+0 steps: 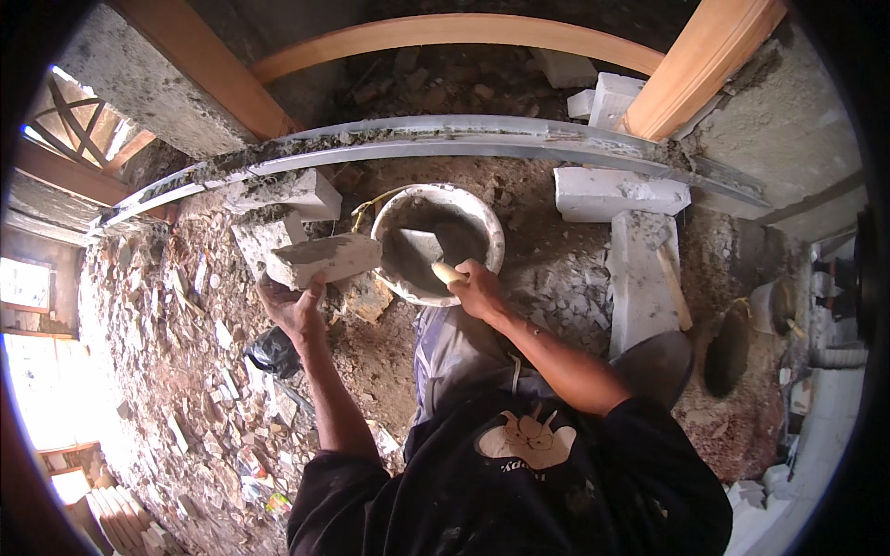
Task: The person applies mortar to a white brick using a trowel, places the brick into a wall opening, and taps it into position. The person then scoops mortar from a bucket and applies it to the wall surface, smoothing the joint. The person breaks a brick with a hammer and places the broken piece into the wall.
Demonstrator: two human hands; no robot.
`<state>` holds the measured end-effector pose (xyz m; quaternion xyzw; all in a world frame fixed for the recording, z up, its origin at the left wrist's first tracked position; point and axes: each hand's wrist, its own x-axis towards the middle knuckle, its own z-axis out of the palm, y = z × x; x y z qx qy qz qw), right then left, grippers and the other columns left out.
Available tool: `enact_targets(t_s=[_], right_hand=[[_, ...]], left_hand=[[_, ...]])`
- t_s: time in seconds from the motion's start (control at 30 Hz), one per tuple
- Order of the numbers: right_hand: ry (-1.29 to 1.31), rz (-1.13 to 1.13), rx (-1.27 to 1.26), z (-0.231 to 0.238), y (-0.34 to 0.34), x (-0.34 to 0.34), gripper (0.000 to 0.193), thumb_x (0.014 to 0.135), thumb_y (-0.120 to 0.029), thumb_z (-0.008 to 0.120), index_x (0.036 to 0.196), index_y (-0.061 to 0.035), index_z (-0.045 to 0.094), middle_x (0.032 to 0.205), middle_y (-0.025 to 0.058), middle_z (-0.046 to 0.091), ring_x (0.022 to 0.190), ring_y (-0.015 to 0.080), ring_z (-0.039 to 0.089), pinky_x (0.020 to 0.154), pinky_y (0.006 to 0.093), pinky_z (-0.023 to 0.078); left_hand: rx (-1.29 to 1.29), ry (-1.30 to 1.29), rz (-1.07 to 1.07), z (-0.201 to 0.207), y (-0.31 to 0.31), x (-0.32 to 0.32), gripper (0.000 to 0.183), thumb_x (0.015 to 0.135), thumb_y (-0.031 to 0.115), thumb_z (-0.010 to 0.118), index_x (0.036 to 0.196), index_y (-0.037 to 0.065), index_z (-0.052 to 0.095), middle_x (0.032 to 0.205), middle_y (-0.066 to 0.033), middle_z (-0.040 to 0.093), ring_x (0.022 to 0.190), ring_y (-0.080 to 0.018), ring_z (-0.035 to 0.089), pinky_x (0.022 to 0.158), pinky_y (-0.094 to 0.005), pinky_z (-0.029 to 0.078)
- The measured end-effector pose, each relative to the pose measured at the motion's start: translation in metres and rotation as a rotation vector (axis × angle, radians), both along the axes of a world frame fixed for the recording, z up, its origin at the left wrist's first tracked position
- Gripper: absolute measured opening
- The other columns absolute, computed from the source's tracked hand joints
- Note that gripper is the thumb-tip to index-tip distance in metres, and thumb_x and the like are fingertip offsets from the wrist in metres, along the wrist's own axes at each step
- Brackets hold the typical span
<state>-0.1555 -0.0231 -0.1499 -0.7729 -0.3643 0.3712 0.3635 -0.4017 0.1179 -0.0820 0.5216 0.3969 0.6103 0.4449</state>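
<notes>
My left hand (298,313) grips a pale grey lightweight block (326,259), held tilted just left of a round bucket (497,222). Fingers support the block from below, with the thumb along its near side. Wet grey mortar (459,230) lies inside the bucket, whose rim is crusted white. My right hand (479,291) is closed around the wooden handle of a trowel (417,246); its blade is over the mortar inside the bucket. Whether the blade carries mortar I cannot tell. The bucket's wire handle (363,211) hangs out to the left.
A mortar-smeared metal rail (445,148) crosses ahead between wooden posts (700,69). White blocks (619,193) lie on both sides; a wooden-handled tool (674,287) rests on a right-hand block (640,255). Rubble (176,371) and a black bag (273,353) are on the left.
</notes>
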Motion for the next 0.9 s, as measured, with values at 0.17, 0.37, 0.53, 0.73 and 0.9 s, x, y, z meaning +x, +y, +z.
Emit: enact_targets(t_s=[0.17,0.37,0.53,0.73,0.9], right_hand=[[-0.035,-0.048,-0.074,-0.014,0.016,-0.011,0.035,0.086,-0.018,0.057,0.105,0.01,0.059,0.102,0.0334,0.065,0.094,0.045,0.066,0.082,0.0503,0.051],[-0.099,0.022,-0.108,-0.006,0.013,-0.01,0.032,0.087,-0.016,0.056,0.105,0.0103,0.057,0.101,0.0351,0.064,0.098,0.0486,0.064,0.084,0.0515,0.051],[-0.147,-0.019,-0.121,-0.05,0.034,0.0,0.037,0.088,-0.027,0.057,0.092,0.0086,0.063,0.091,0.0311,0.067,0.09,0.0453,0.067,0.078,0.0493,0.051],[0.103,0.114,-0.131,-0.025,0.042,0.018,0.042,0.085,-0.032,0.066,0.063,0.0039,0.062,0.057,0.0144,0.061,0.047,0.0219,0.06,0.045,0.0403,0.043],[0.141,0.116,-0.139,-0.023,0.027,0.033,0.036,0.086,-0.029,0.066,0.066,0.0008,0.063,0.058,0.0124,0.061,0.049,0.0221,0.061,0.048,0.0401,0.046]], left_hand=[[0.009,-0.043,-0.025,-0.012,0.006,0.0,0.077,0.066,0.007,0.088,0.129,-0.002,0.044,0.119,-0.0129,0.059,0.109,-0.0227,0.059,0.098,-0.0367,0.048],[0.004,-0.021,-0.036,-0.004,0.0,-0.006,0.081,0.066,0.011,0.09,0.131,-0.003,0.042,0.12,-0.0137,0.059,0.11,-0.0228,0.059,0.098,-0.0365,0.048],[-0.029,-0.018,-0.009,-0.004,0.002,-0.008,0.082,0.066,0.01,0.089,0.131,-0.003,0.041,0.121,-0.014,0.057,0.111,-0.0235,0.058,0.098,-0.0363,0.049],[-0.013,-0.001,-0.041,-0.002,-0.002,-0.008,0.078,0.066,0.009,0.089,0.128,-0.003,0.043,0.12,-0.0131,0.058,0.11,-0.0234,0.058,0.095,-0.0357,0.05],[-0.022,-0.014,-0.065,0.001,-0.002,-0.004,0.077,0.067,0.009,0.088,0.129,-0.001,0.044,0.118,-0.0126,0.059,0.109,-0.0235,0.059,0.095,-0.0364,0.051]])
